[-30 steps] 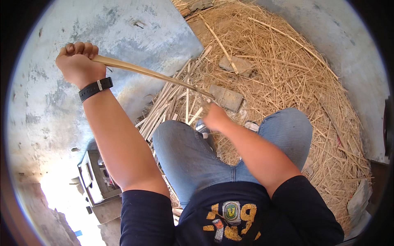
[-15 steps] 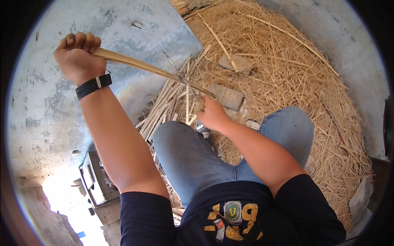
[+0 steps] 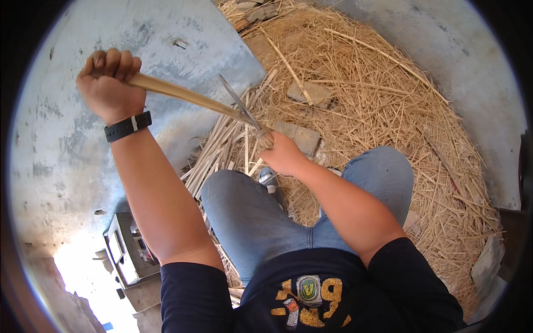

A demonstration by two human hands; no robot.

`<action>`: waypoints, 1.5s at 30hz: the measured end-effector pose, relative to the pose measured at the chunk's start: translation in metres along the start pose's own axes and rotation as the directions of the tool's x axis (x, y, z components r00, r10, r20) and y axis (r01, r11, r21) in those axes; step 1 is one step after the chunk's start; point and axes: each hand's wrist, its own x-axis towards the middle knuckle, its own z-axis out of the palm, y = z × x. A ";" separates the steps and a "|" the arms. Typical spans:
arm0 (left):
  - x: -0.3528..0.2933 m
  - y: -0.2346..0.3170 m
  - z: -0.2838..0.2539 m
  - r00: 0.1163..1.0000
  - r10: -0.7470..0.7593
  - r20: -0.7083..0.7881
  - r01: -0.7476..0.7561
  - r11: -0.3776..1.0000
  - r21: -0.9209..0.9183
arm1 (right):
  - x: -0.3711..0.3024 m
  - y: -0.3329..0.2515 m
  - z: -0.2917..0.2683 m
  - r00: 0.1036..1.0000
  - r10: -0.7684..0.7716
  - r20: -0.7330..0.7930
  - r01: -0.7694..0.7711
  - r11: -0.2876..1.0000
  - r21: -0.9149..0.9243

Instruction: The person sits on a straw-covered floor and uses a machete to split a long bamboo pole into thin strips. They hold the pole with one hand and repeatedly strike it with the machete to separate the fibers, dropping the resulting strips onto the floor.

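My left hand (image 3: 111, 86), raised at the upper left with a black watch on the wrist, is closed round one end of a long pale bamboo strip (image 3: 186, 95). The strip slants down to the right toward my right hand (image 3: 286, 154). That hand is closed round the handle of a knife (image 3: 239, 101) above my knees. Its narrow blade points up and to the left and crosses the strip near its lower end. I cannot tell how deep the edge sits against the strip, and my fingers partly hide the handle.
Straw-like shavings (image 3: 377, 94) heap over the floor ahead and to the right. Two flat bricks (image 3: 298, 137) lie among them. Split strips (image 3: 214, 152) are piled beside my left knee. A blue-grey wall (image 3: 72, 161) rises at left, with a dark box-like object (image 3: 133, 250) low down.
The knife's crossing point is now nearer the strip's lower end, and less strip shows past the blade. More of the blade is visible. The whole view has shifted slightly.
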 end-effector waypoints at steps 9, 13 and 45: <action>0.000 0.003 -0.031 0.999 0.014 -0.053 -0.013 1.000 0.015 | -0.016 -0.009 0.016 0.997 -0.076 0.031 0.071 0.990 0.123; 0.007 0.005 -0.040 0.996 0.010 -0.088 -0.009 1.000 0.016 | 0.007 0.014 0.017 1.000 0.014 0.009 -0.013 0.999 -0.034; 0.008 0.003 -0.061 0.996 0.043 -0.080 -0.041 0.999 0.030 | 0.006 0.007 0.023 0.982 0.175 0.069 -0.176 0.984 0.002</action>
